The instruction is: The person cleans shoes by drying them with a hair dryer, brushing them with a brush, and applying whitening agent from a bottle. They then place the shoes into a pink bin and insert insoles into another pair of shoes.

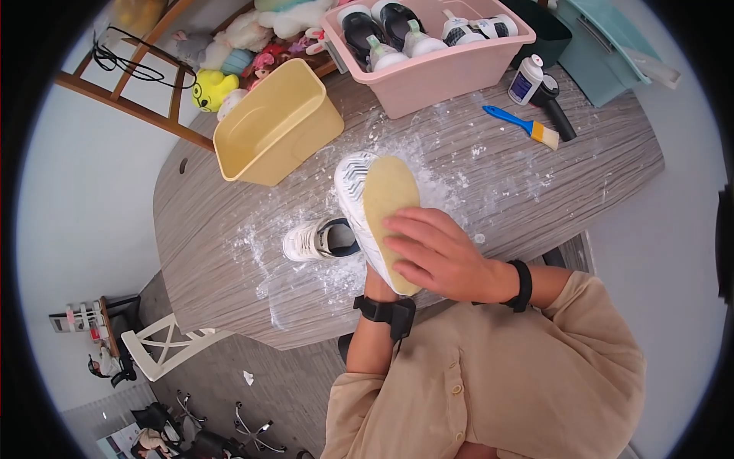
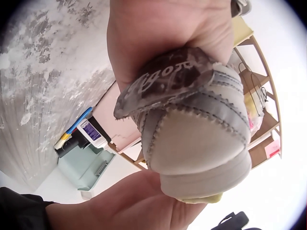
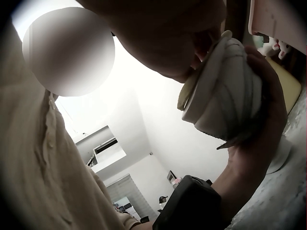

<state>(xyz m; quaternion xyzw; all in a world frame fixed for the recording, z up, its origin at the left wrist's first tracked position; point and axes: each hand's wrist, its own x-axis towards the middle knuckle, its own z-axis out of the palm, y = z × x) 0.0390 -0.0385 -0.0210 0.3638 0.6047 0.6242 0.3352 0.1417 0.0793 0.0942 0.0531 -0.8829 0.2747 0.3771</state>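
A white shoe is held off the table with its patterned outsole turned up. My left hand grips it from the upper side; in the head view the shoe hides that hand. A pale yellow insole lies along the outsole, offset to the right so some tread shows. My right hand rests with extended fingers across the insole's lower half, its thumb out of sight. Beside the held shoe, a second white shoe stands on the table, its opening partly covered by the held one.
White powder dusts the table. An empty yellow bin stands behind, near a pink bin of shoes. At right are a blue-handled brush, a white bottle, a black tool and a teal bin.
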